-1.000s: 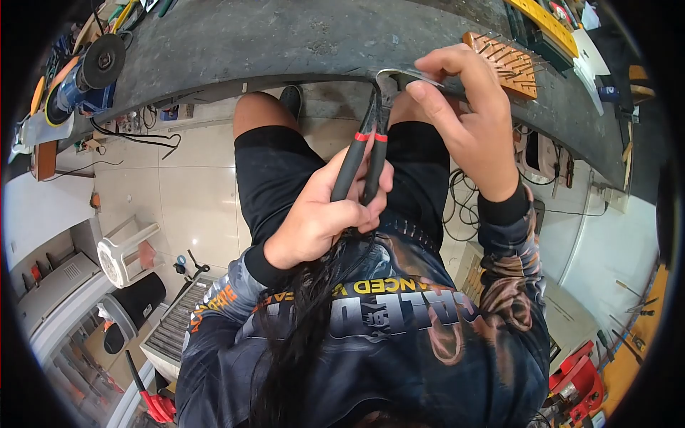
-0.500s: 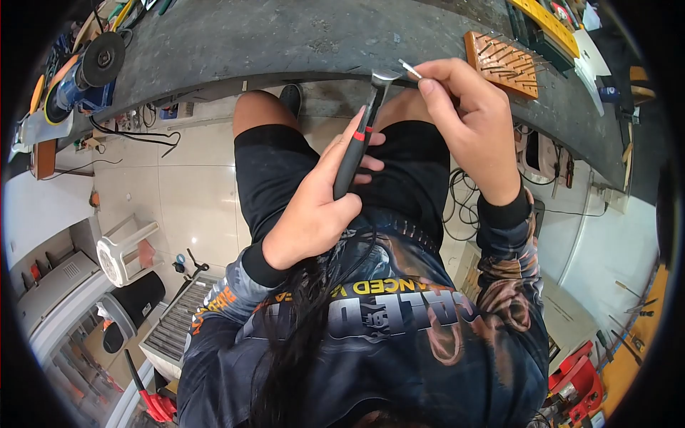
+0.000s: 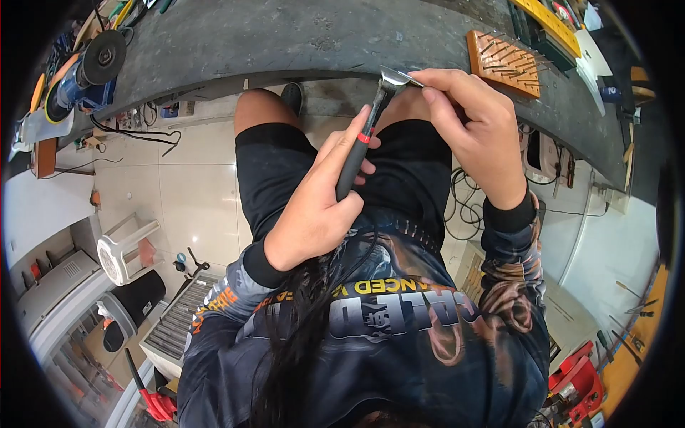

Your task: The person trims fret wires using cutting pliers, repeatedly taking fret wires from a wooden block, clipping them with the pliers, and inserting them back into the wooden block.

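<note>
My left hand [image 3: 314, 214] is wrapped round the dark grey handle of a hand tool [image 3: 352, 165] with red bands, a black neck and a flared, shiny metal head. The tool tilts up and away from me over my lap, its head near the bench edge. My right hand [image 3: 474, 121] pinches a small, thin metal piece [image 3: 416, 80] between thumb and forefinger. The piece meets or overlaps the right side of the tool's head; actual contact is hard to tell. Its exact kind is too small to make out.
A dark workbench [image 3: 285, 39] spans the far side. A wooden block [image 3: 503, 63] holding several thin metal bits stands at its right. A blue bench grinder [image 3: 82, 78] is at the left. Coiled cable [image 3: 464, 207] hangs below the bench. A white stool [image 3: 125, 250] stands on the floor.
My right hand has lowered slightly and brought the thin metal piece against or across the tool's head. The head has turned and shifted slightly right; the left hand's grip is unchanged.
</note>
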Action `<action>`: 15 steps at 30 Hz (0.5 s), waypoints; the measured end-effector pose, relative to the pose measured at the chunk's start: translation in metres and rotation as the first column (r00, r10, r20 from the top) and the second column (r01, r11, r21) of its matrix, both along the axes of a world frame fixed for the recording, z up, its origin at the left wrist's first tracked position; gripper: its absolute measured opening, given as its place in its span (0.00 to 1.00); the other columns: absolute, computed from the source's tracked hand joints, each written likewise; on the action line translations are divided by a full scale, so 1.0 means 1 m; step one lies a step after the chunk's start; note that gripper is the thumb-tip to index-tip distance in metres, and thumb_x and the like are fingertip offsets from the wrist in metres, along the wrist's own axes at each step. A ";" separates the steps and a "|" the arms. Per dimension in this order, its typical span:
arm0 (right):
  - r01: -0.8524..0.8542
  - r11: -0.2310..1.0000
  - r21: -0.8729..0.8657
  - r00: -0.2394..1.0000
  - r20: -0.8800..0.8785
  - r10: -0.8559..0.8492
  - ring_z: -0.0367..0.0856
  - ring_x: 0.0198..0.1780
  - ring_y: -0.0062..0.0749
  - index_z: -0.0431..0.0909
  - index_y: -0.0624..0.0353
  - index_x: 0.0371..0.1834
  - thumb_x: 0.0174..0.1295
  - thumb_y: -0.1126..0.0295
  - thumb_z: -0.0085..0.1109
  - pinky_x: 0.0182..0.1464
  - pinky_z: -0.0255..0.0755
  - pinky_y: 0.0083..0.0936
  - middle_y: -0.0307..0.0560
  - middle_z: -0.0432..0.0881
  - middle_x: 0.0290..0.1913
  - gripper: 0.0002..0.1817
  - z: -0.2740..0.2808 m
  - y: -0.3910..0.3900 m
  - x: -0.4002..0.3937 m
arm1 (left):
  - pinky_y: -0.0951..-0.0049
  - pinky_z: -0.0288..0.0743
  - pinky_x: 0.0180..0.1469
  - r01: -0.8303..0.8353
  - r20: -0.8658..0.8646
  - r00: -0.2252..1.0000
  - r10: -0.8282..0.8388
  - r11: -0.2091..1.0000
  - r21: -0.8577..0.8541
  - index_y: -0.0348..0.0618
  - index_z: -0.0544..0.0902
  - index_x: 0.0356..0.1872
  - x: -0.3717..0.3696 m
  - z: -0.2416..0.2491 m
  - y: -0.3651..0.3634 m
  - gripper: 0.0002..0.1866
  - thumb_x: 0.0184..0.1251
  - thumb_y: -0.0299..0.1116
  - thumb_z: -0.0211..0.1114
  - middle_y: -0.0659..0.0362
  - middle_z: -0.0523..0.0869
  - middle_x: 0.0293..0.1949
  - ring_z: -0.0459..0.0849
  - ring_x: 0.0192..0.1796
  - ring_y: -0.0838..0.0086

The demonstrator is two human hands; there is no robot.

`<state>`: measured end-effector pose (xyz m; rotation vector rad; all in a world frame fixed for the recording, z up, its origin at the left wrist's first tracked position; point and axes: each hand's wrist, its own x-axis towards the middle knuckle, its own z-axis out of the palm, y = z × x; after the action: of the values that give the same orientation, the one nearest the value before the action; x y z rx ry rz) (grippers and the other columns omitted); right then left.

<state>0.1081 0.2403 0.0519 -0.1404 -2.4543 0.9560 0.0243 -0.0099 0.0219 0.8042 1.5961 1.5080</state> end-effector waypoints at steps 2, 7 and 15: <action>-0.006 1.000 0.007 1.000 -0.001 0.006 0.85 0.37 0.41 0.94 0.58 0.58 0.75 0.79 0.70 0.47 0.80 0.36 0.43 0.92 0.36 0.12 0.001 0.000 0.000 | 0.67 0.79 0.72 -0.004 0.017 1.000 0.004 1.000 -0.011 0.44 0.59 0.99 0.001 0.002 0.000 0.58 0.59 0.12 0.52 0.52 0.79 0.73 0.83 0.61 0.67; -0.015 0.999 0.034 1.000 0.007 0.015 0.85 0.36 0.41 0.94 0.58 0.59 0.74 0.80 0.71 0.46 0.79 0.36 0.44 0.92 0.36 0.13 0.001 0.000 0.000 | 0.72 0.79 0.64 -0.019 0.052 0.998 0.020 0.999 -0.028 0.44 0.60 0.99 0.003 0.002 -0.001 0.56 0.62 0.12 0.52 0.55 0.79 0.65 0.80 0.53 0.71; -0.002 0.987 0.161 1.000 -0.029 0.006 0.84 0.32 0.42 0.92 0.57 0.50 0.74 0.74 0.74 0.45 0.76 0.37 0.42 0.88 0.32 0.06 0.003 0.000 -0.002 | 0.78 0.75 0.57 -0.027 -0.014 1.000 0.026 0.998 -0.061 0.39 0.60 0.99 0.004 -0.001 -0.001 0.53 0.65 0.14 0.55 0.60 0.78 0.62 0.76 0.53 0.77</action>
<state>0.1064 0.2400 0.0546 -0.0654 -2.4926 0.7522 0.0287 -0.0104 0.0207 0.7636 1.6605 1.4677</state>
